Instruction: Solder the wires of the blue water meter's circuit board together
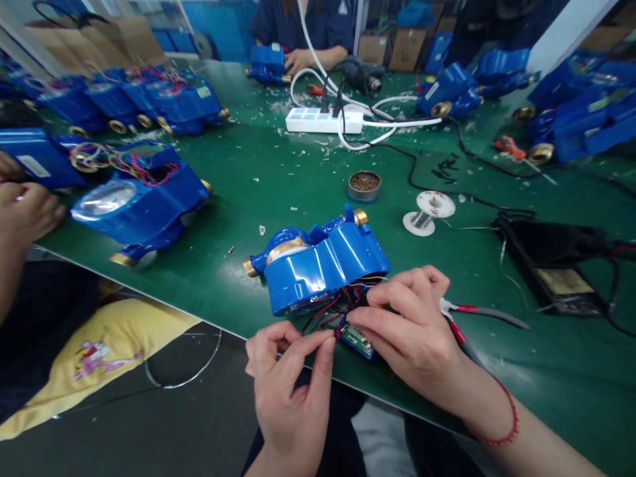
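Observation:
A blue water meter (322, 262) with brass ends lies on its side before me on the green table. Thin coloured wires (325, 318) come out of its near side and lead to a small green circuit board (356, 339) in a blue holder at the table edge. My left hand (295, 381) pinches a thin red wire between thumb and forefinger, left of the board. Just over the board, my right hand (412, 324) is closed in a pinch, and what sits between its fingertips is hidden. Red-and-grey-handled pliers (472, 311) lie beside and partly beneath this hand.
Solder spool (430, 212), round tin (364, 186) and soldering iron stand (556, 265) occupy the right side. Behind are a white power strip (325, 121) and cables. More meters (139, 205) stand left and right. A co-worker's hands (24, 205) are at left, another person sits opposite.

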A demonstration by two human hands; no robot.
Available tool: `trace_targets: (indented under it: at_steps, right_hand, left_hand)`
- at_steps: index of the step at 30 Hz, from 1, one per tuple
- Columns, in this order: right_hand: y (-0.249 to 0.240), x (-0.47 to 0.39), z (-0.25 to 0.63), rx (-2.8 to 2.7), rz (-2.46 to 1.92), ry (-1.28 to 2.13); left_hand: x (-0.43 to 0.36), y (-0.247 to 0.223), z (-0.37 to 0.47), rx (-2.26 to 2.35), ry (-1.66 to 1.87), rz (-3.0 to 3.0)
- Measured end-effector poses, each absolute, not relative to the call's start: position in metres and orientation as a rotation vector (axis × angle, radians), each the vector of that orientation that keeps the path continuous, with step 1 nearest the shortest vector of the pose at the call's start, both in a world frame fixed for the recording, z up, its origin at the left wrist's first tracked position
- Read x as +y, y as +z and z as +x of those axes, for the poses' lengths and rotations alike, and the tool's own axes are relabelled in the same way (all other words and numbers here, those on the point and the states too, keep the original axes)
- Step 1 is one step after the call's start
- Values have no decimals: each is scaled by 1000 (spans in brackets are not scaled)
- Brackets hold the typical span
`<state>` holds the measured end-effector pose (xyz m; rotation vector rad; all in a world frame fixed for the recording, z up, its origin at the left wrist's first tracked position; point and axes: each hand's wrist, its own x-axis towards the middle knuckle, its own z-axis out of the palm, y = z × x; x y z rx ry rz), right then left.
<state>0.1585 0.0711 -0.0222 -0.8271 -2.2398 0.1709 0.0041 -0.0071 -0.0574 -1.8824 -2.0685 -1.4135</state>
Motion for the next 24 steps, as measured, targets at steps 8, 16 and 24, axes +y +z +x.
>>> trace_targets:
  at_steps: [8,16,24]
  right_hand:
    - [-24,68,160,-2258,-776,166]
    - [-26,69,159,-2304,-776,147]
    - [-25,67,159,-2293,-761,135]
  left_hand:
    - [-8,-52,4,-2012,-1294,-1884]
    - [0,-47,9,-1956,-1209,-1864]
    - [4,-45,12,-1949,-1197,-1827]
